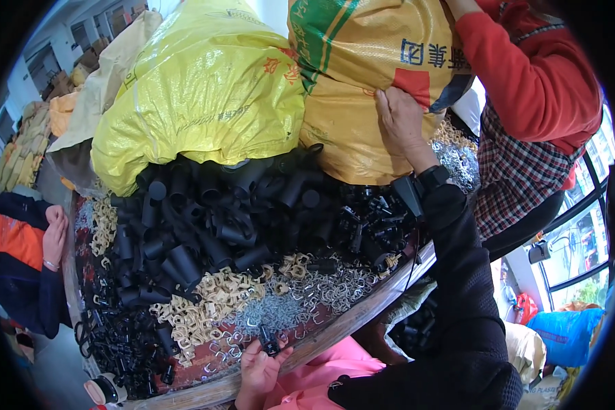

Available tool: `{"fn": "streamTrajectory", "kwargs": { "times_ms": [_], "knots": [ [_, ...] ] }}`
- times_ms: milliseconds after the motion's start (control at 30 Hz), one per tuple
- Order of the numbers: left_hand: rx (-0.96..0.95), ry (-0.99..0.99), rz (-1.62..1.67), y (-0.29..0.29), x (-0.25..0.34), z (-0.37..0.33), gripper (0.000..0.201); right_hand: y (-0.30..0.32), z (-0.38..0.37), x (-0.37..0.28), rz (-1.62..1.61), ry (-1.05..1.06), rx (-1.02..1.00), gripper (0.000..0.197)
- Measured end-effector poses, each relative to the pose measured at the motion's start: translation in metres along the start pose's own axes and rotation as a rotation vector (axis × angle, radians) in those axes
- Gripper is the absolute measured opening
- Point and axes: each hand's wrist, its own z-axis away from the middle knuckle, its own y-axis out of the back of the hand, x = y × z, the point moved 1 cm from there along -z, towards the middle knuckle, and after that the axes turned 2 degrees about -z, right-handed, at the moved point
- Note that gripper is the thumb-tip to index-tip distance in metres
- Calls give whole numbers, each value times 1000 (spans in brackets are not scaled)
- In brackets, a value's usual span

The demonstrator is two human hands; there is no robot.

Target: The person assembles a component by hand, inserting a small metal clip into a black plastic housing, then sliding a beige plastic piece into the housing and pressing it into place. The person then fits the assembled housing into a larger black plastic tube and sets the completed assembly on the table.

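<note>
Black pipes pile on the table; blue sack at four o'clock. Left hand pinches a black part; right hand touches orange sack, grip unclear.

1. I'm looking down from far away at a red surface with a worn wooden edge.
2. On it I see a big pile of black tubes, across the middle and back.
3. In front of them are cream clips, tiny grey metal bits and shiny bent bits, side by side and a bit mixed.
4. Small black parts fill the left front corner.
</note>
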Motion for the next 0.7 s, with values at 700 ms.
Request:
{"fn": "streamTrajectory", "kwargs": {
  "times_ms": [700],
  "knots": [
    [88, 44, -57, 0, 3, -4, 40, 13, -117, -4, -1027, -172, 93, 33]
  ]
}}
